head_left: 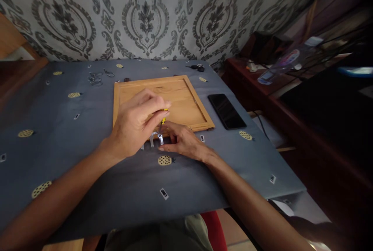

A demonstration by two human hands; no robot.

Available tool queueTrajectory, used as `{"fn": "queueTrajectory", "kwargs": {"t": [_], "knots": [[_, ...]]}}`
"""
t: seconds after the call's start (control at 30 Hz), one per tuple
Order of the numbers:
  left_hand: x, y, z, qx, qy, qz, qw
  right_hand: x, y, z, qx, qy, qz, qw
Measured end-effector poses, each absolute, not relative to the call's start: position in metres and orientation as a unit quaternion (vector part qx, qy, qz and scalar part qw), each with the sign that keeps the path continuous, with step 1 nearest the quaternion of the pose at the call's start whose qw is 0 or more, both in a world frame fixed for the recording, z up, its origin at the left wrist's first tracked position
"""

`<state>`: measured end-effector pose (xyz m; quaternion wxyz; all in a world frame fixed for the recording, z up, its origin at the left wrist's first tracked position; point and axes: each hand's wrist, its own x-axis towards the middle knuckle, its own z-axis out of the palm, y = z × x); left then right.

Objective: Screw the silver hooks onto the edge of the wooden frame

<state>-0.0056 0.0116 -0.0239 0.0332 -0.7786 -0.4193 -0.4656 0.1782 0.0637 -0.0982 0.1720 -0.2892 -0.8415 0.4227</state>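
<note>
A wooden framed panel (175, 88) lies on the cloth-covered table, its near edge by my hands. My left hand (134, 121) is closed around a small screwdriver (164, 115) with a yellow and black handle. The screwdriver's shaft points down at the panel's near edge, beside a silver metal hook (160, 139). My right hand (185, 139) is closed at that hook, thumb at its lower end and fingers by the screwdriver's tip. To its left, another silver metal hook (152, 140) projects from the same edge, partly covered by my left hand.
A black phone (227, 111) lies right of the panel. Keys (196, 67) rest near the back edge, and several wire-like metal pieces (95, 78) lie at the back left. A plastic bottle (279, 66) and cables are on the dark red furniture (303, 126) at right.
</note>
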Motion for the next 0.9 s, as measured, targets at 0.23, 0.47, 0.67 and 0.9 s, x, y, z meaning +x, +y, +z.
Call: {"fn": "queueTrajectory", "kwargs": {"t": [0.23,0.47,0.67,0.9], "knots": [[-0.0044,0.012,-0.0244,-0.784,-0.41,-0.466,0.029,0.1786,0.0636,-0.099,-0.289,-0.844,0.418,0.171],[-0.0093,0.0166,-0.024,-0.777,-0.411,-0.477,0.001,0.1785,0.0636,-0.0998,-0.286,-0.84,0.428,0.174],[-0.0103,0.0173,-0.024,-0.784,-0.399,-0.476,-0.002,0.1788,0.0636,-0.0982,-0.297,-0.842,0.421,0.161],[-0.0121,0.018,-0.0231,-0.789,-0.394,-0.472,-0.006,0.1784,0.0635,-0.0973,-0.288,-0.84,0.427,0.171]]}}
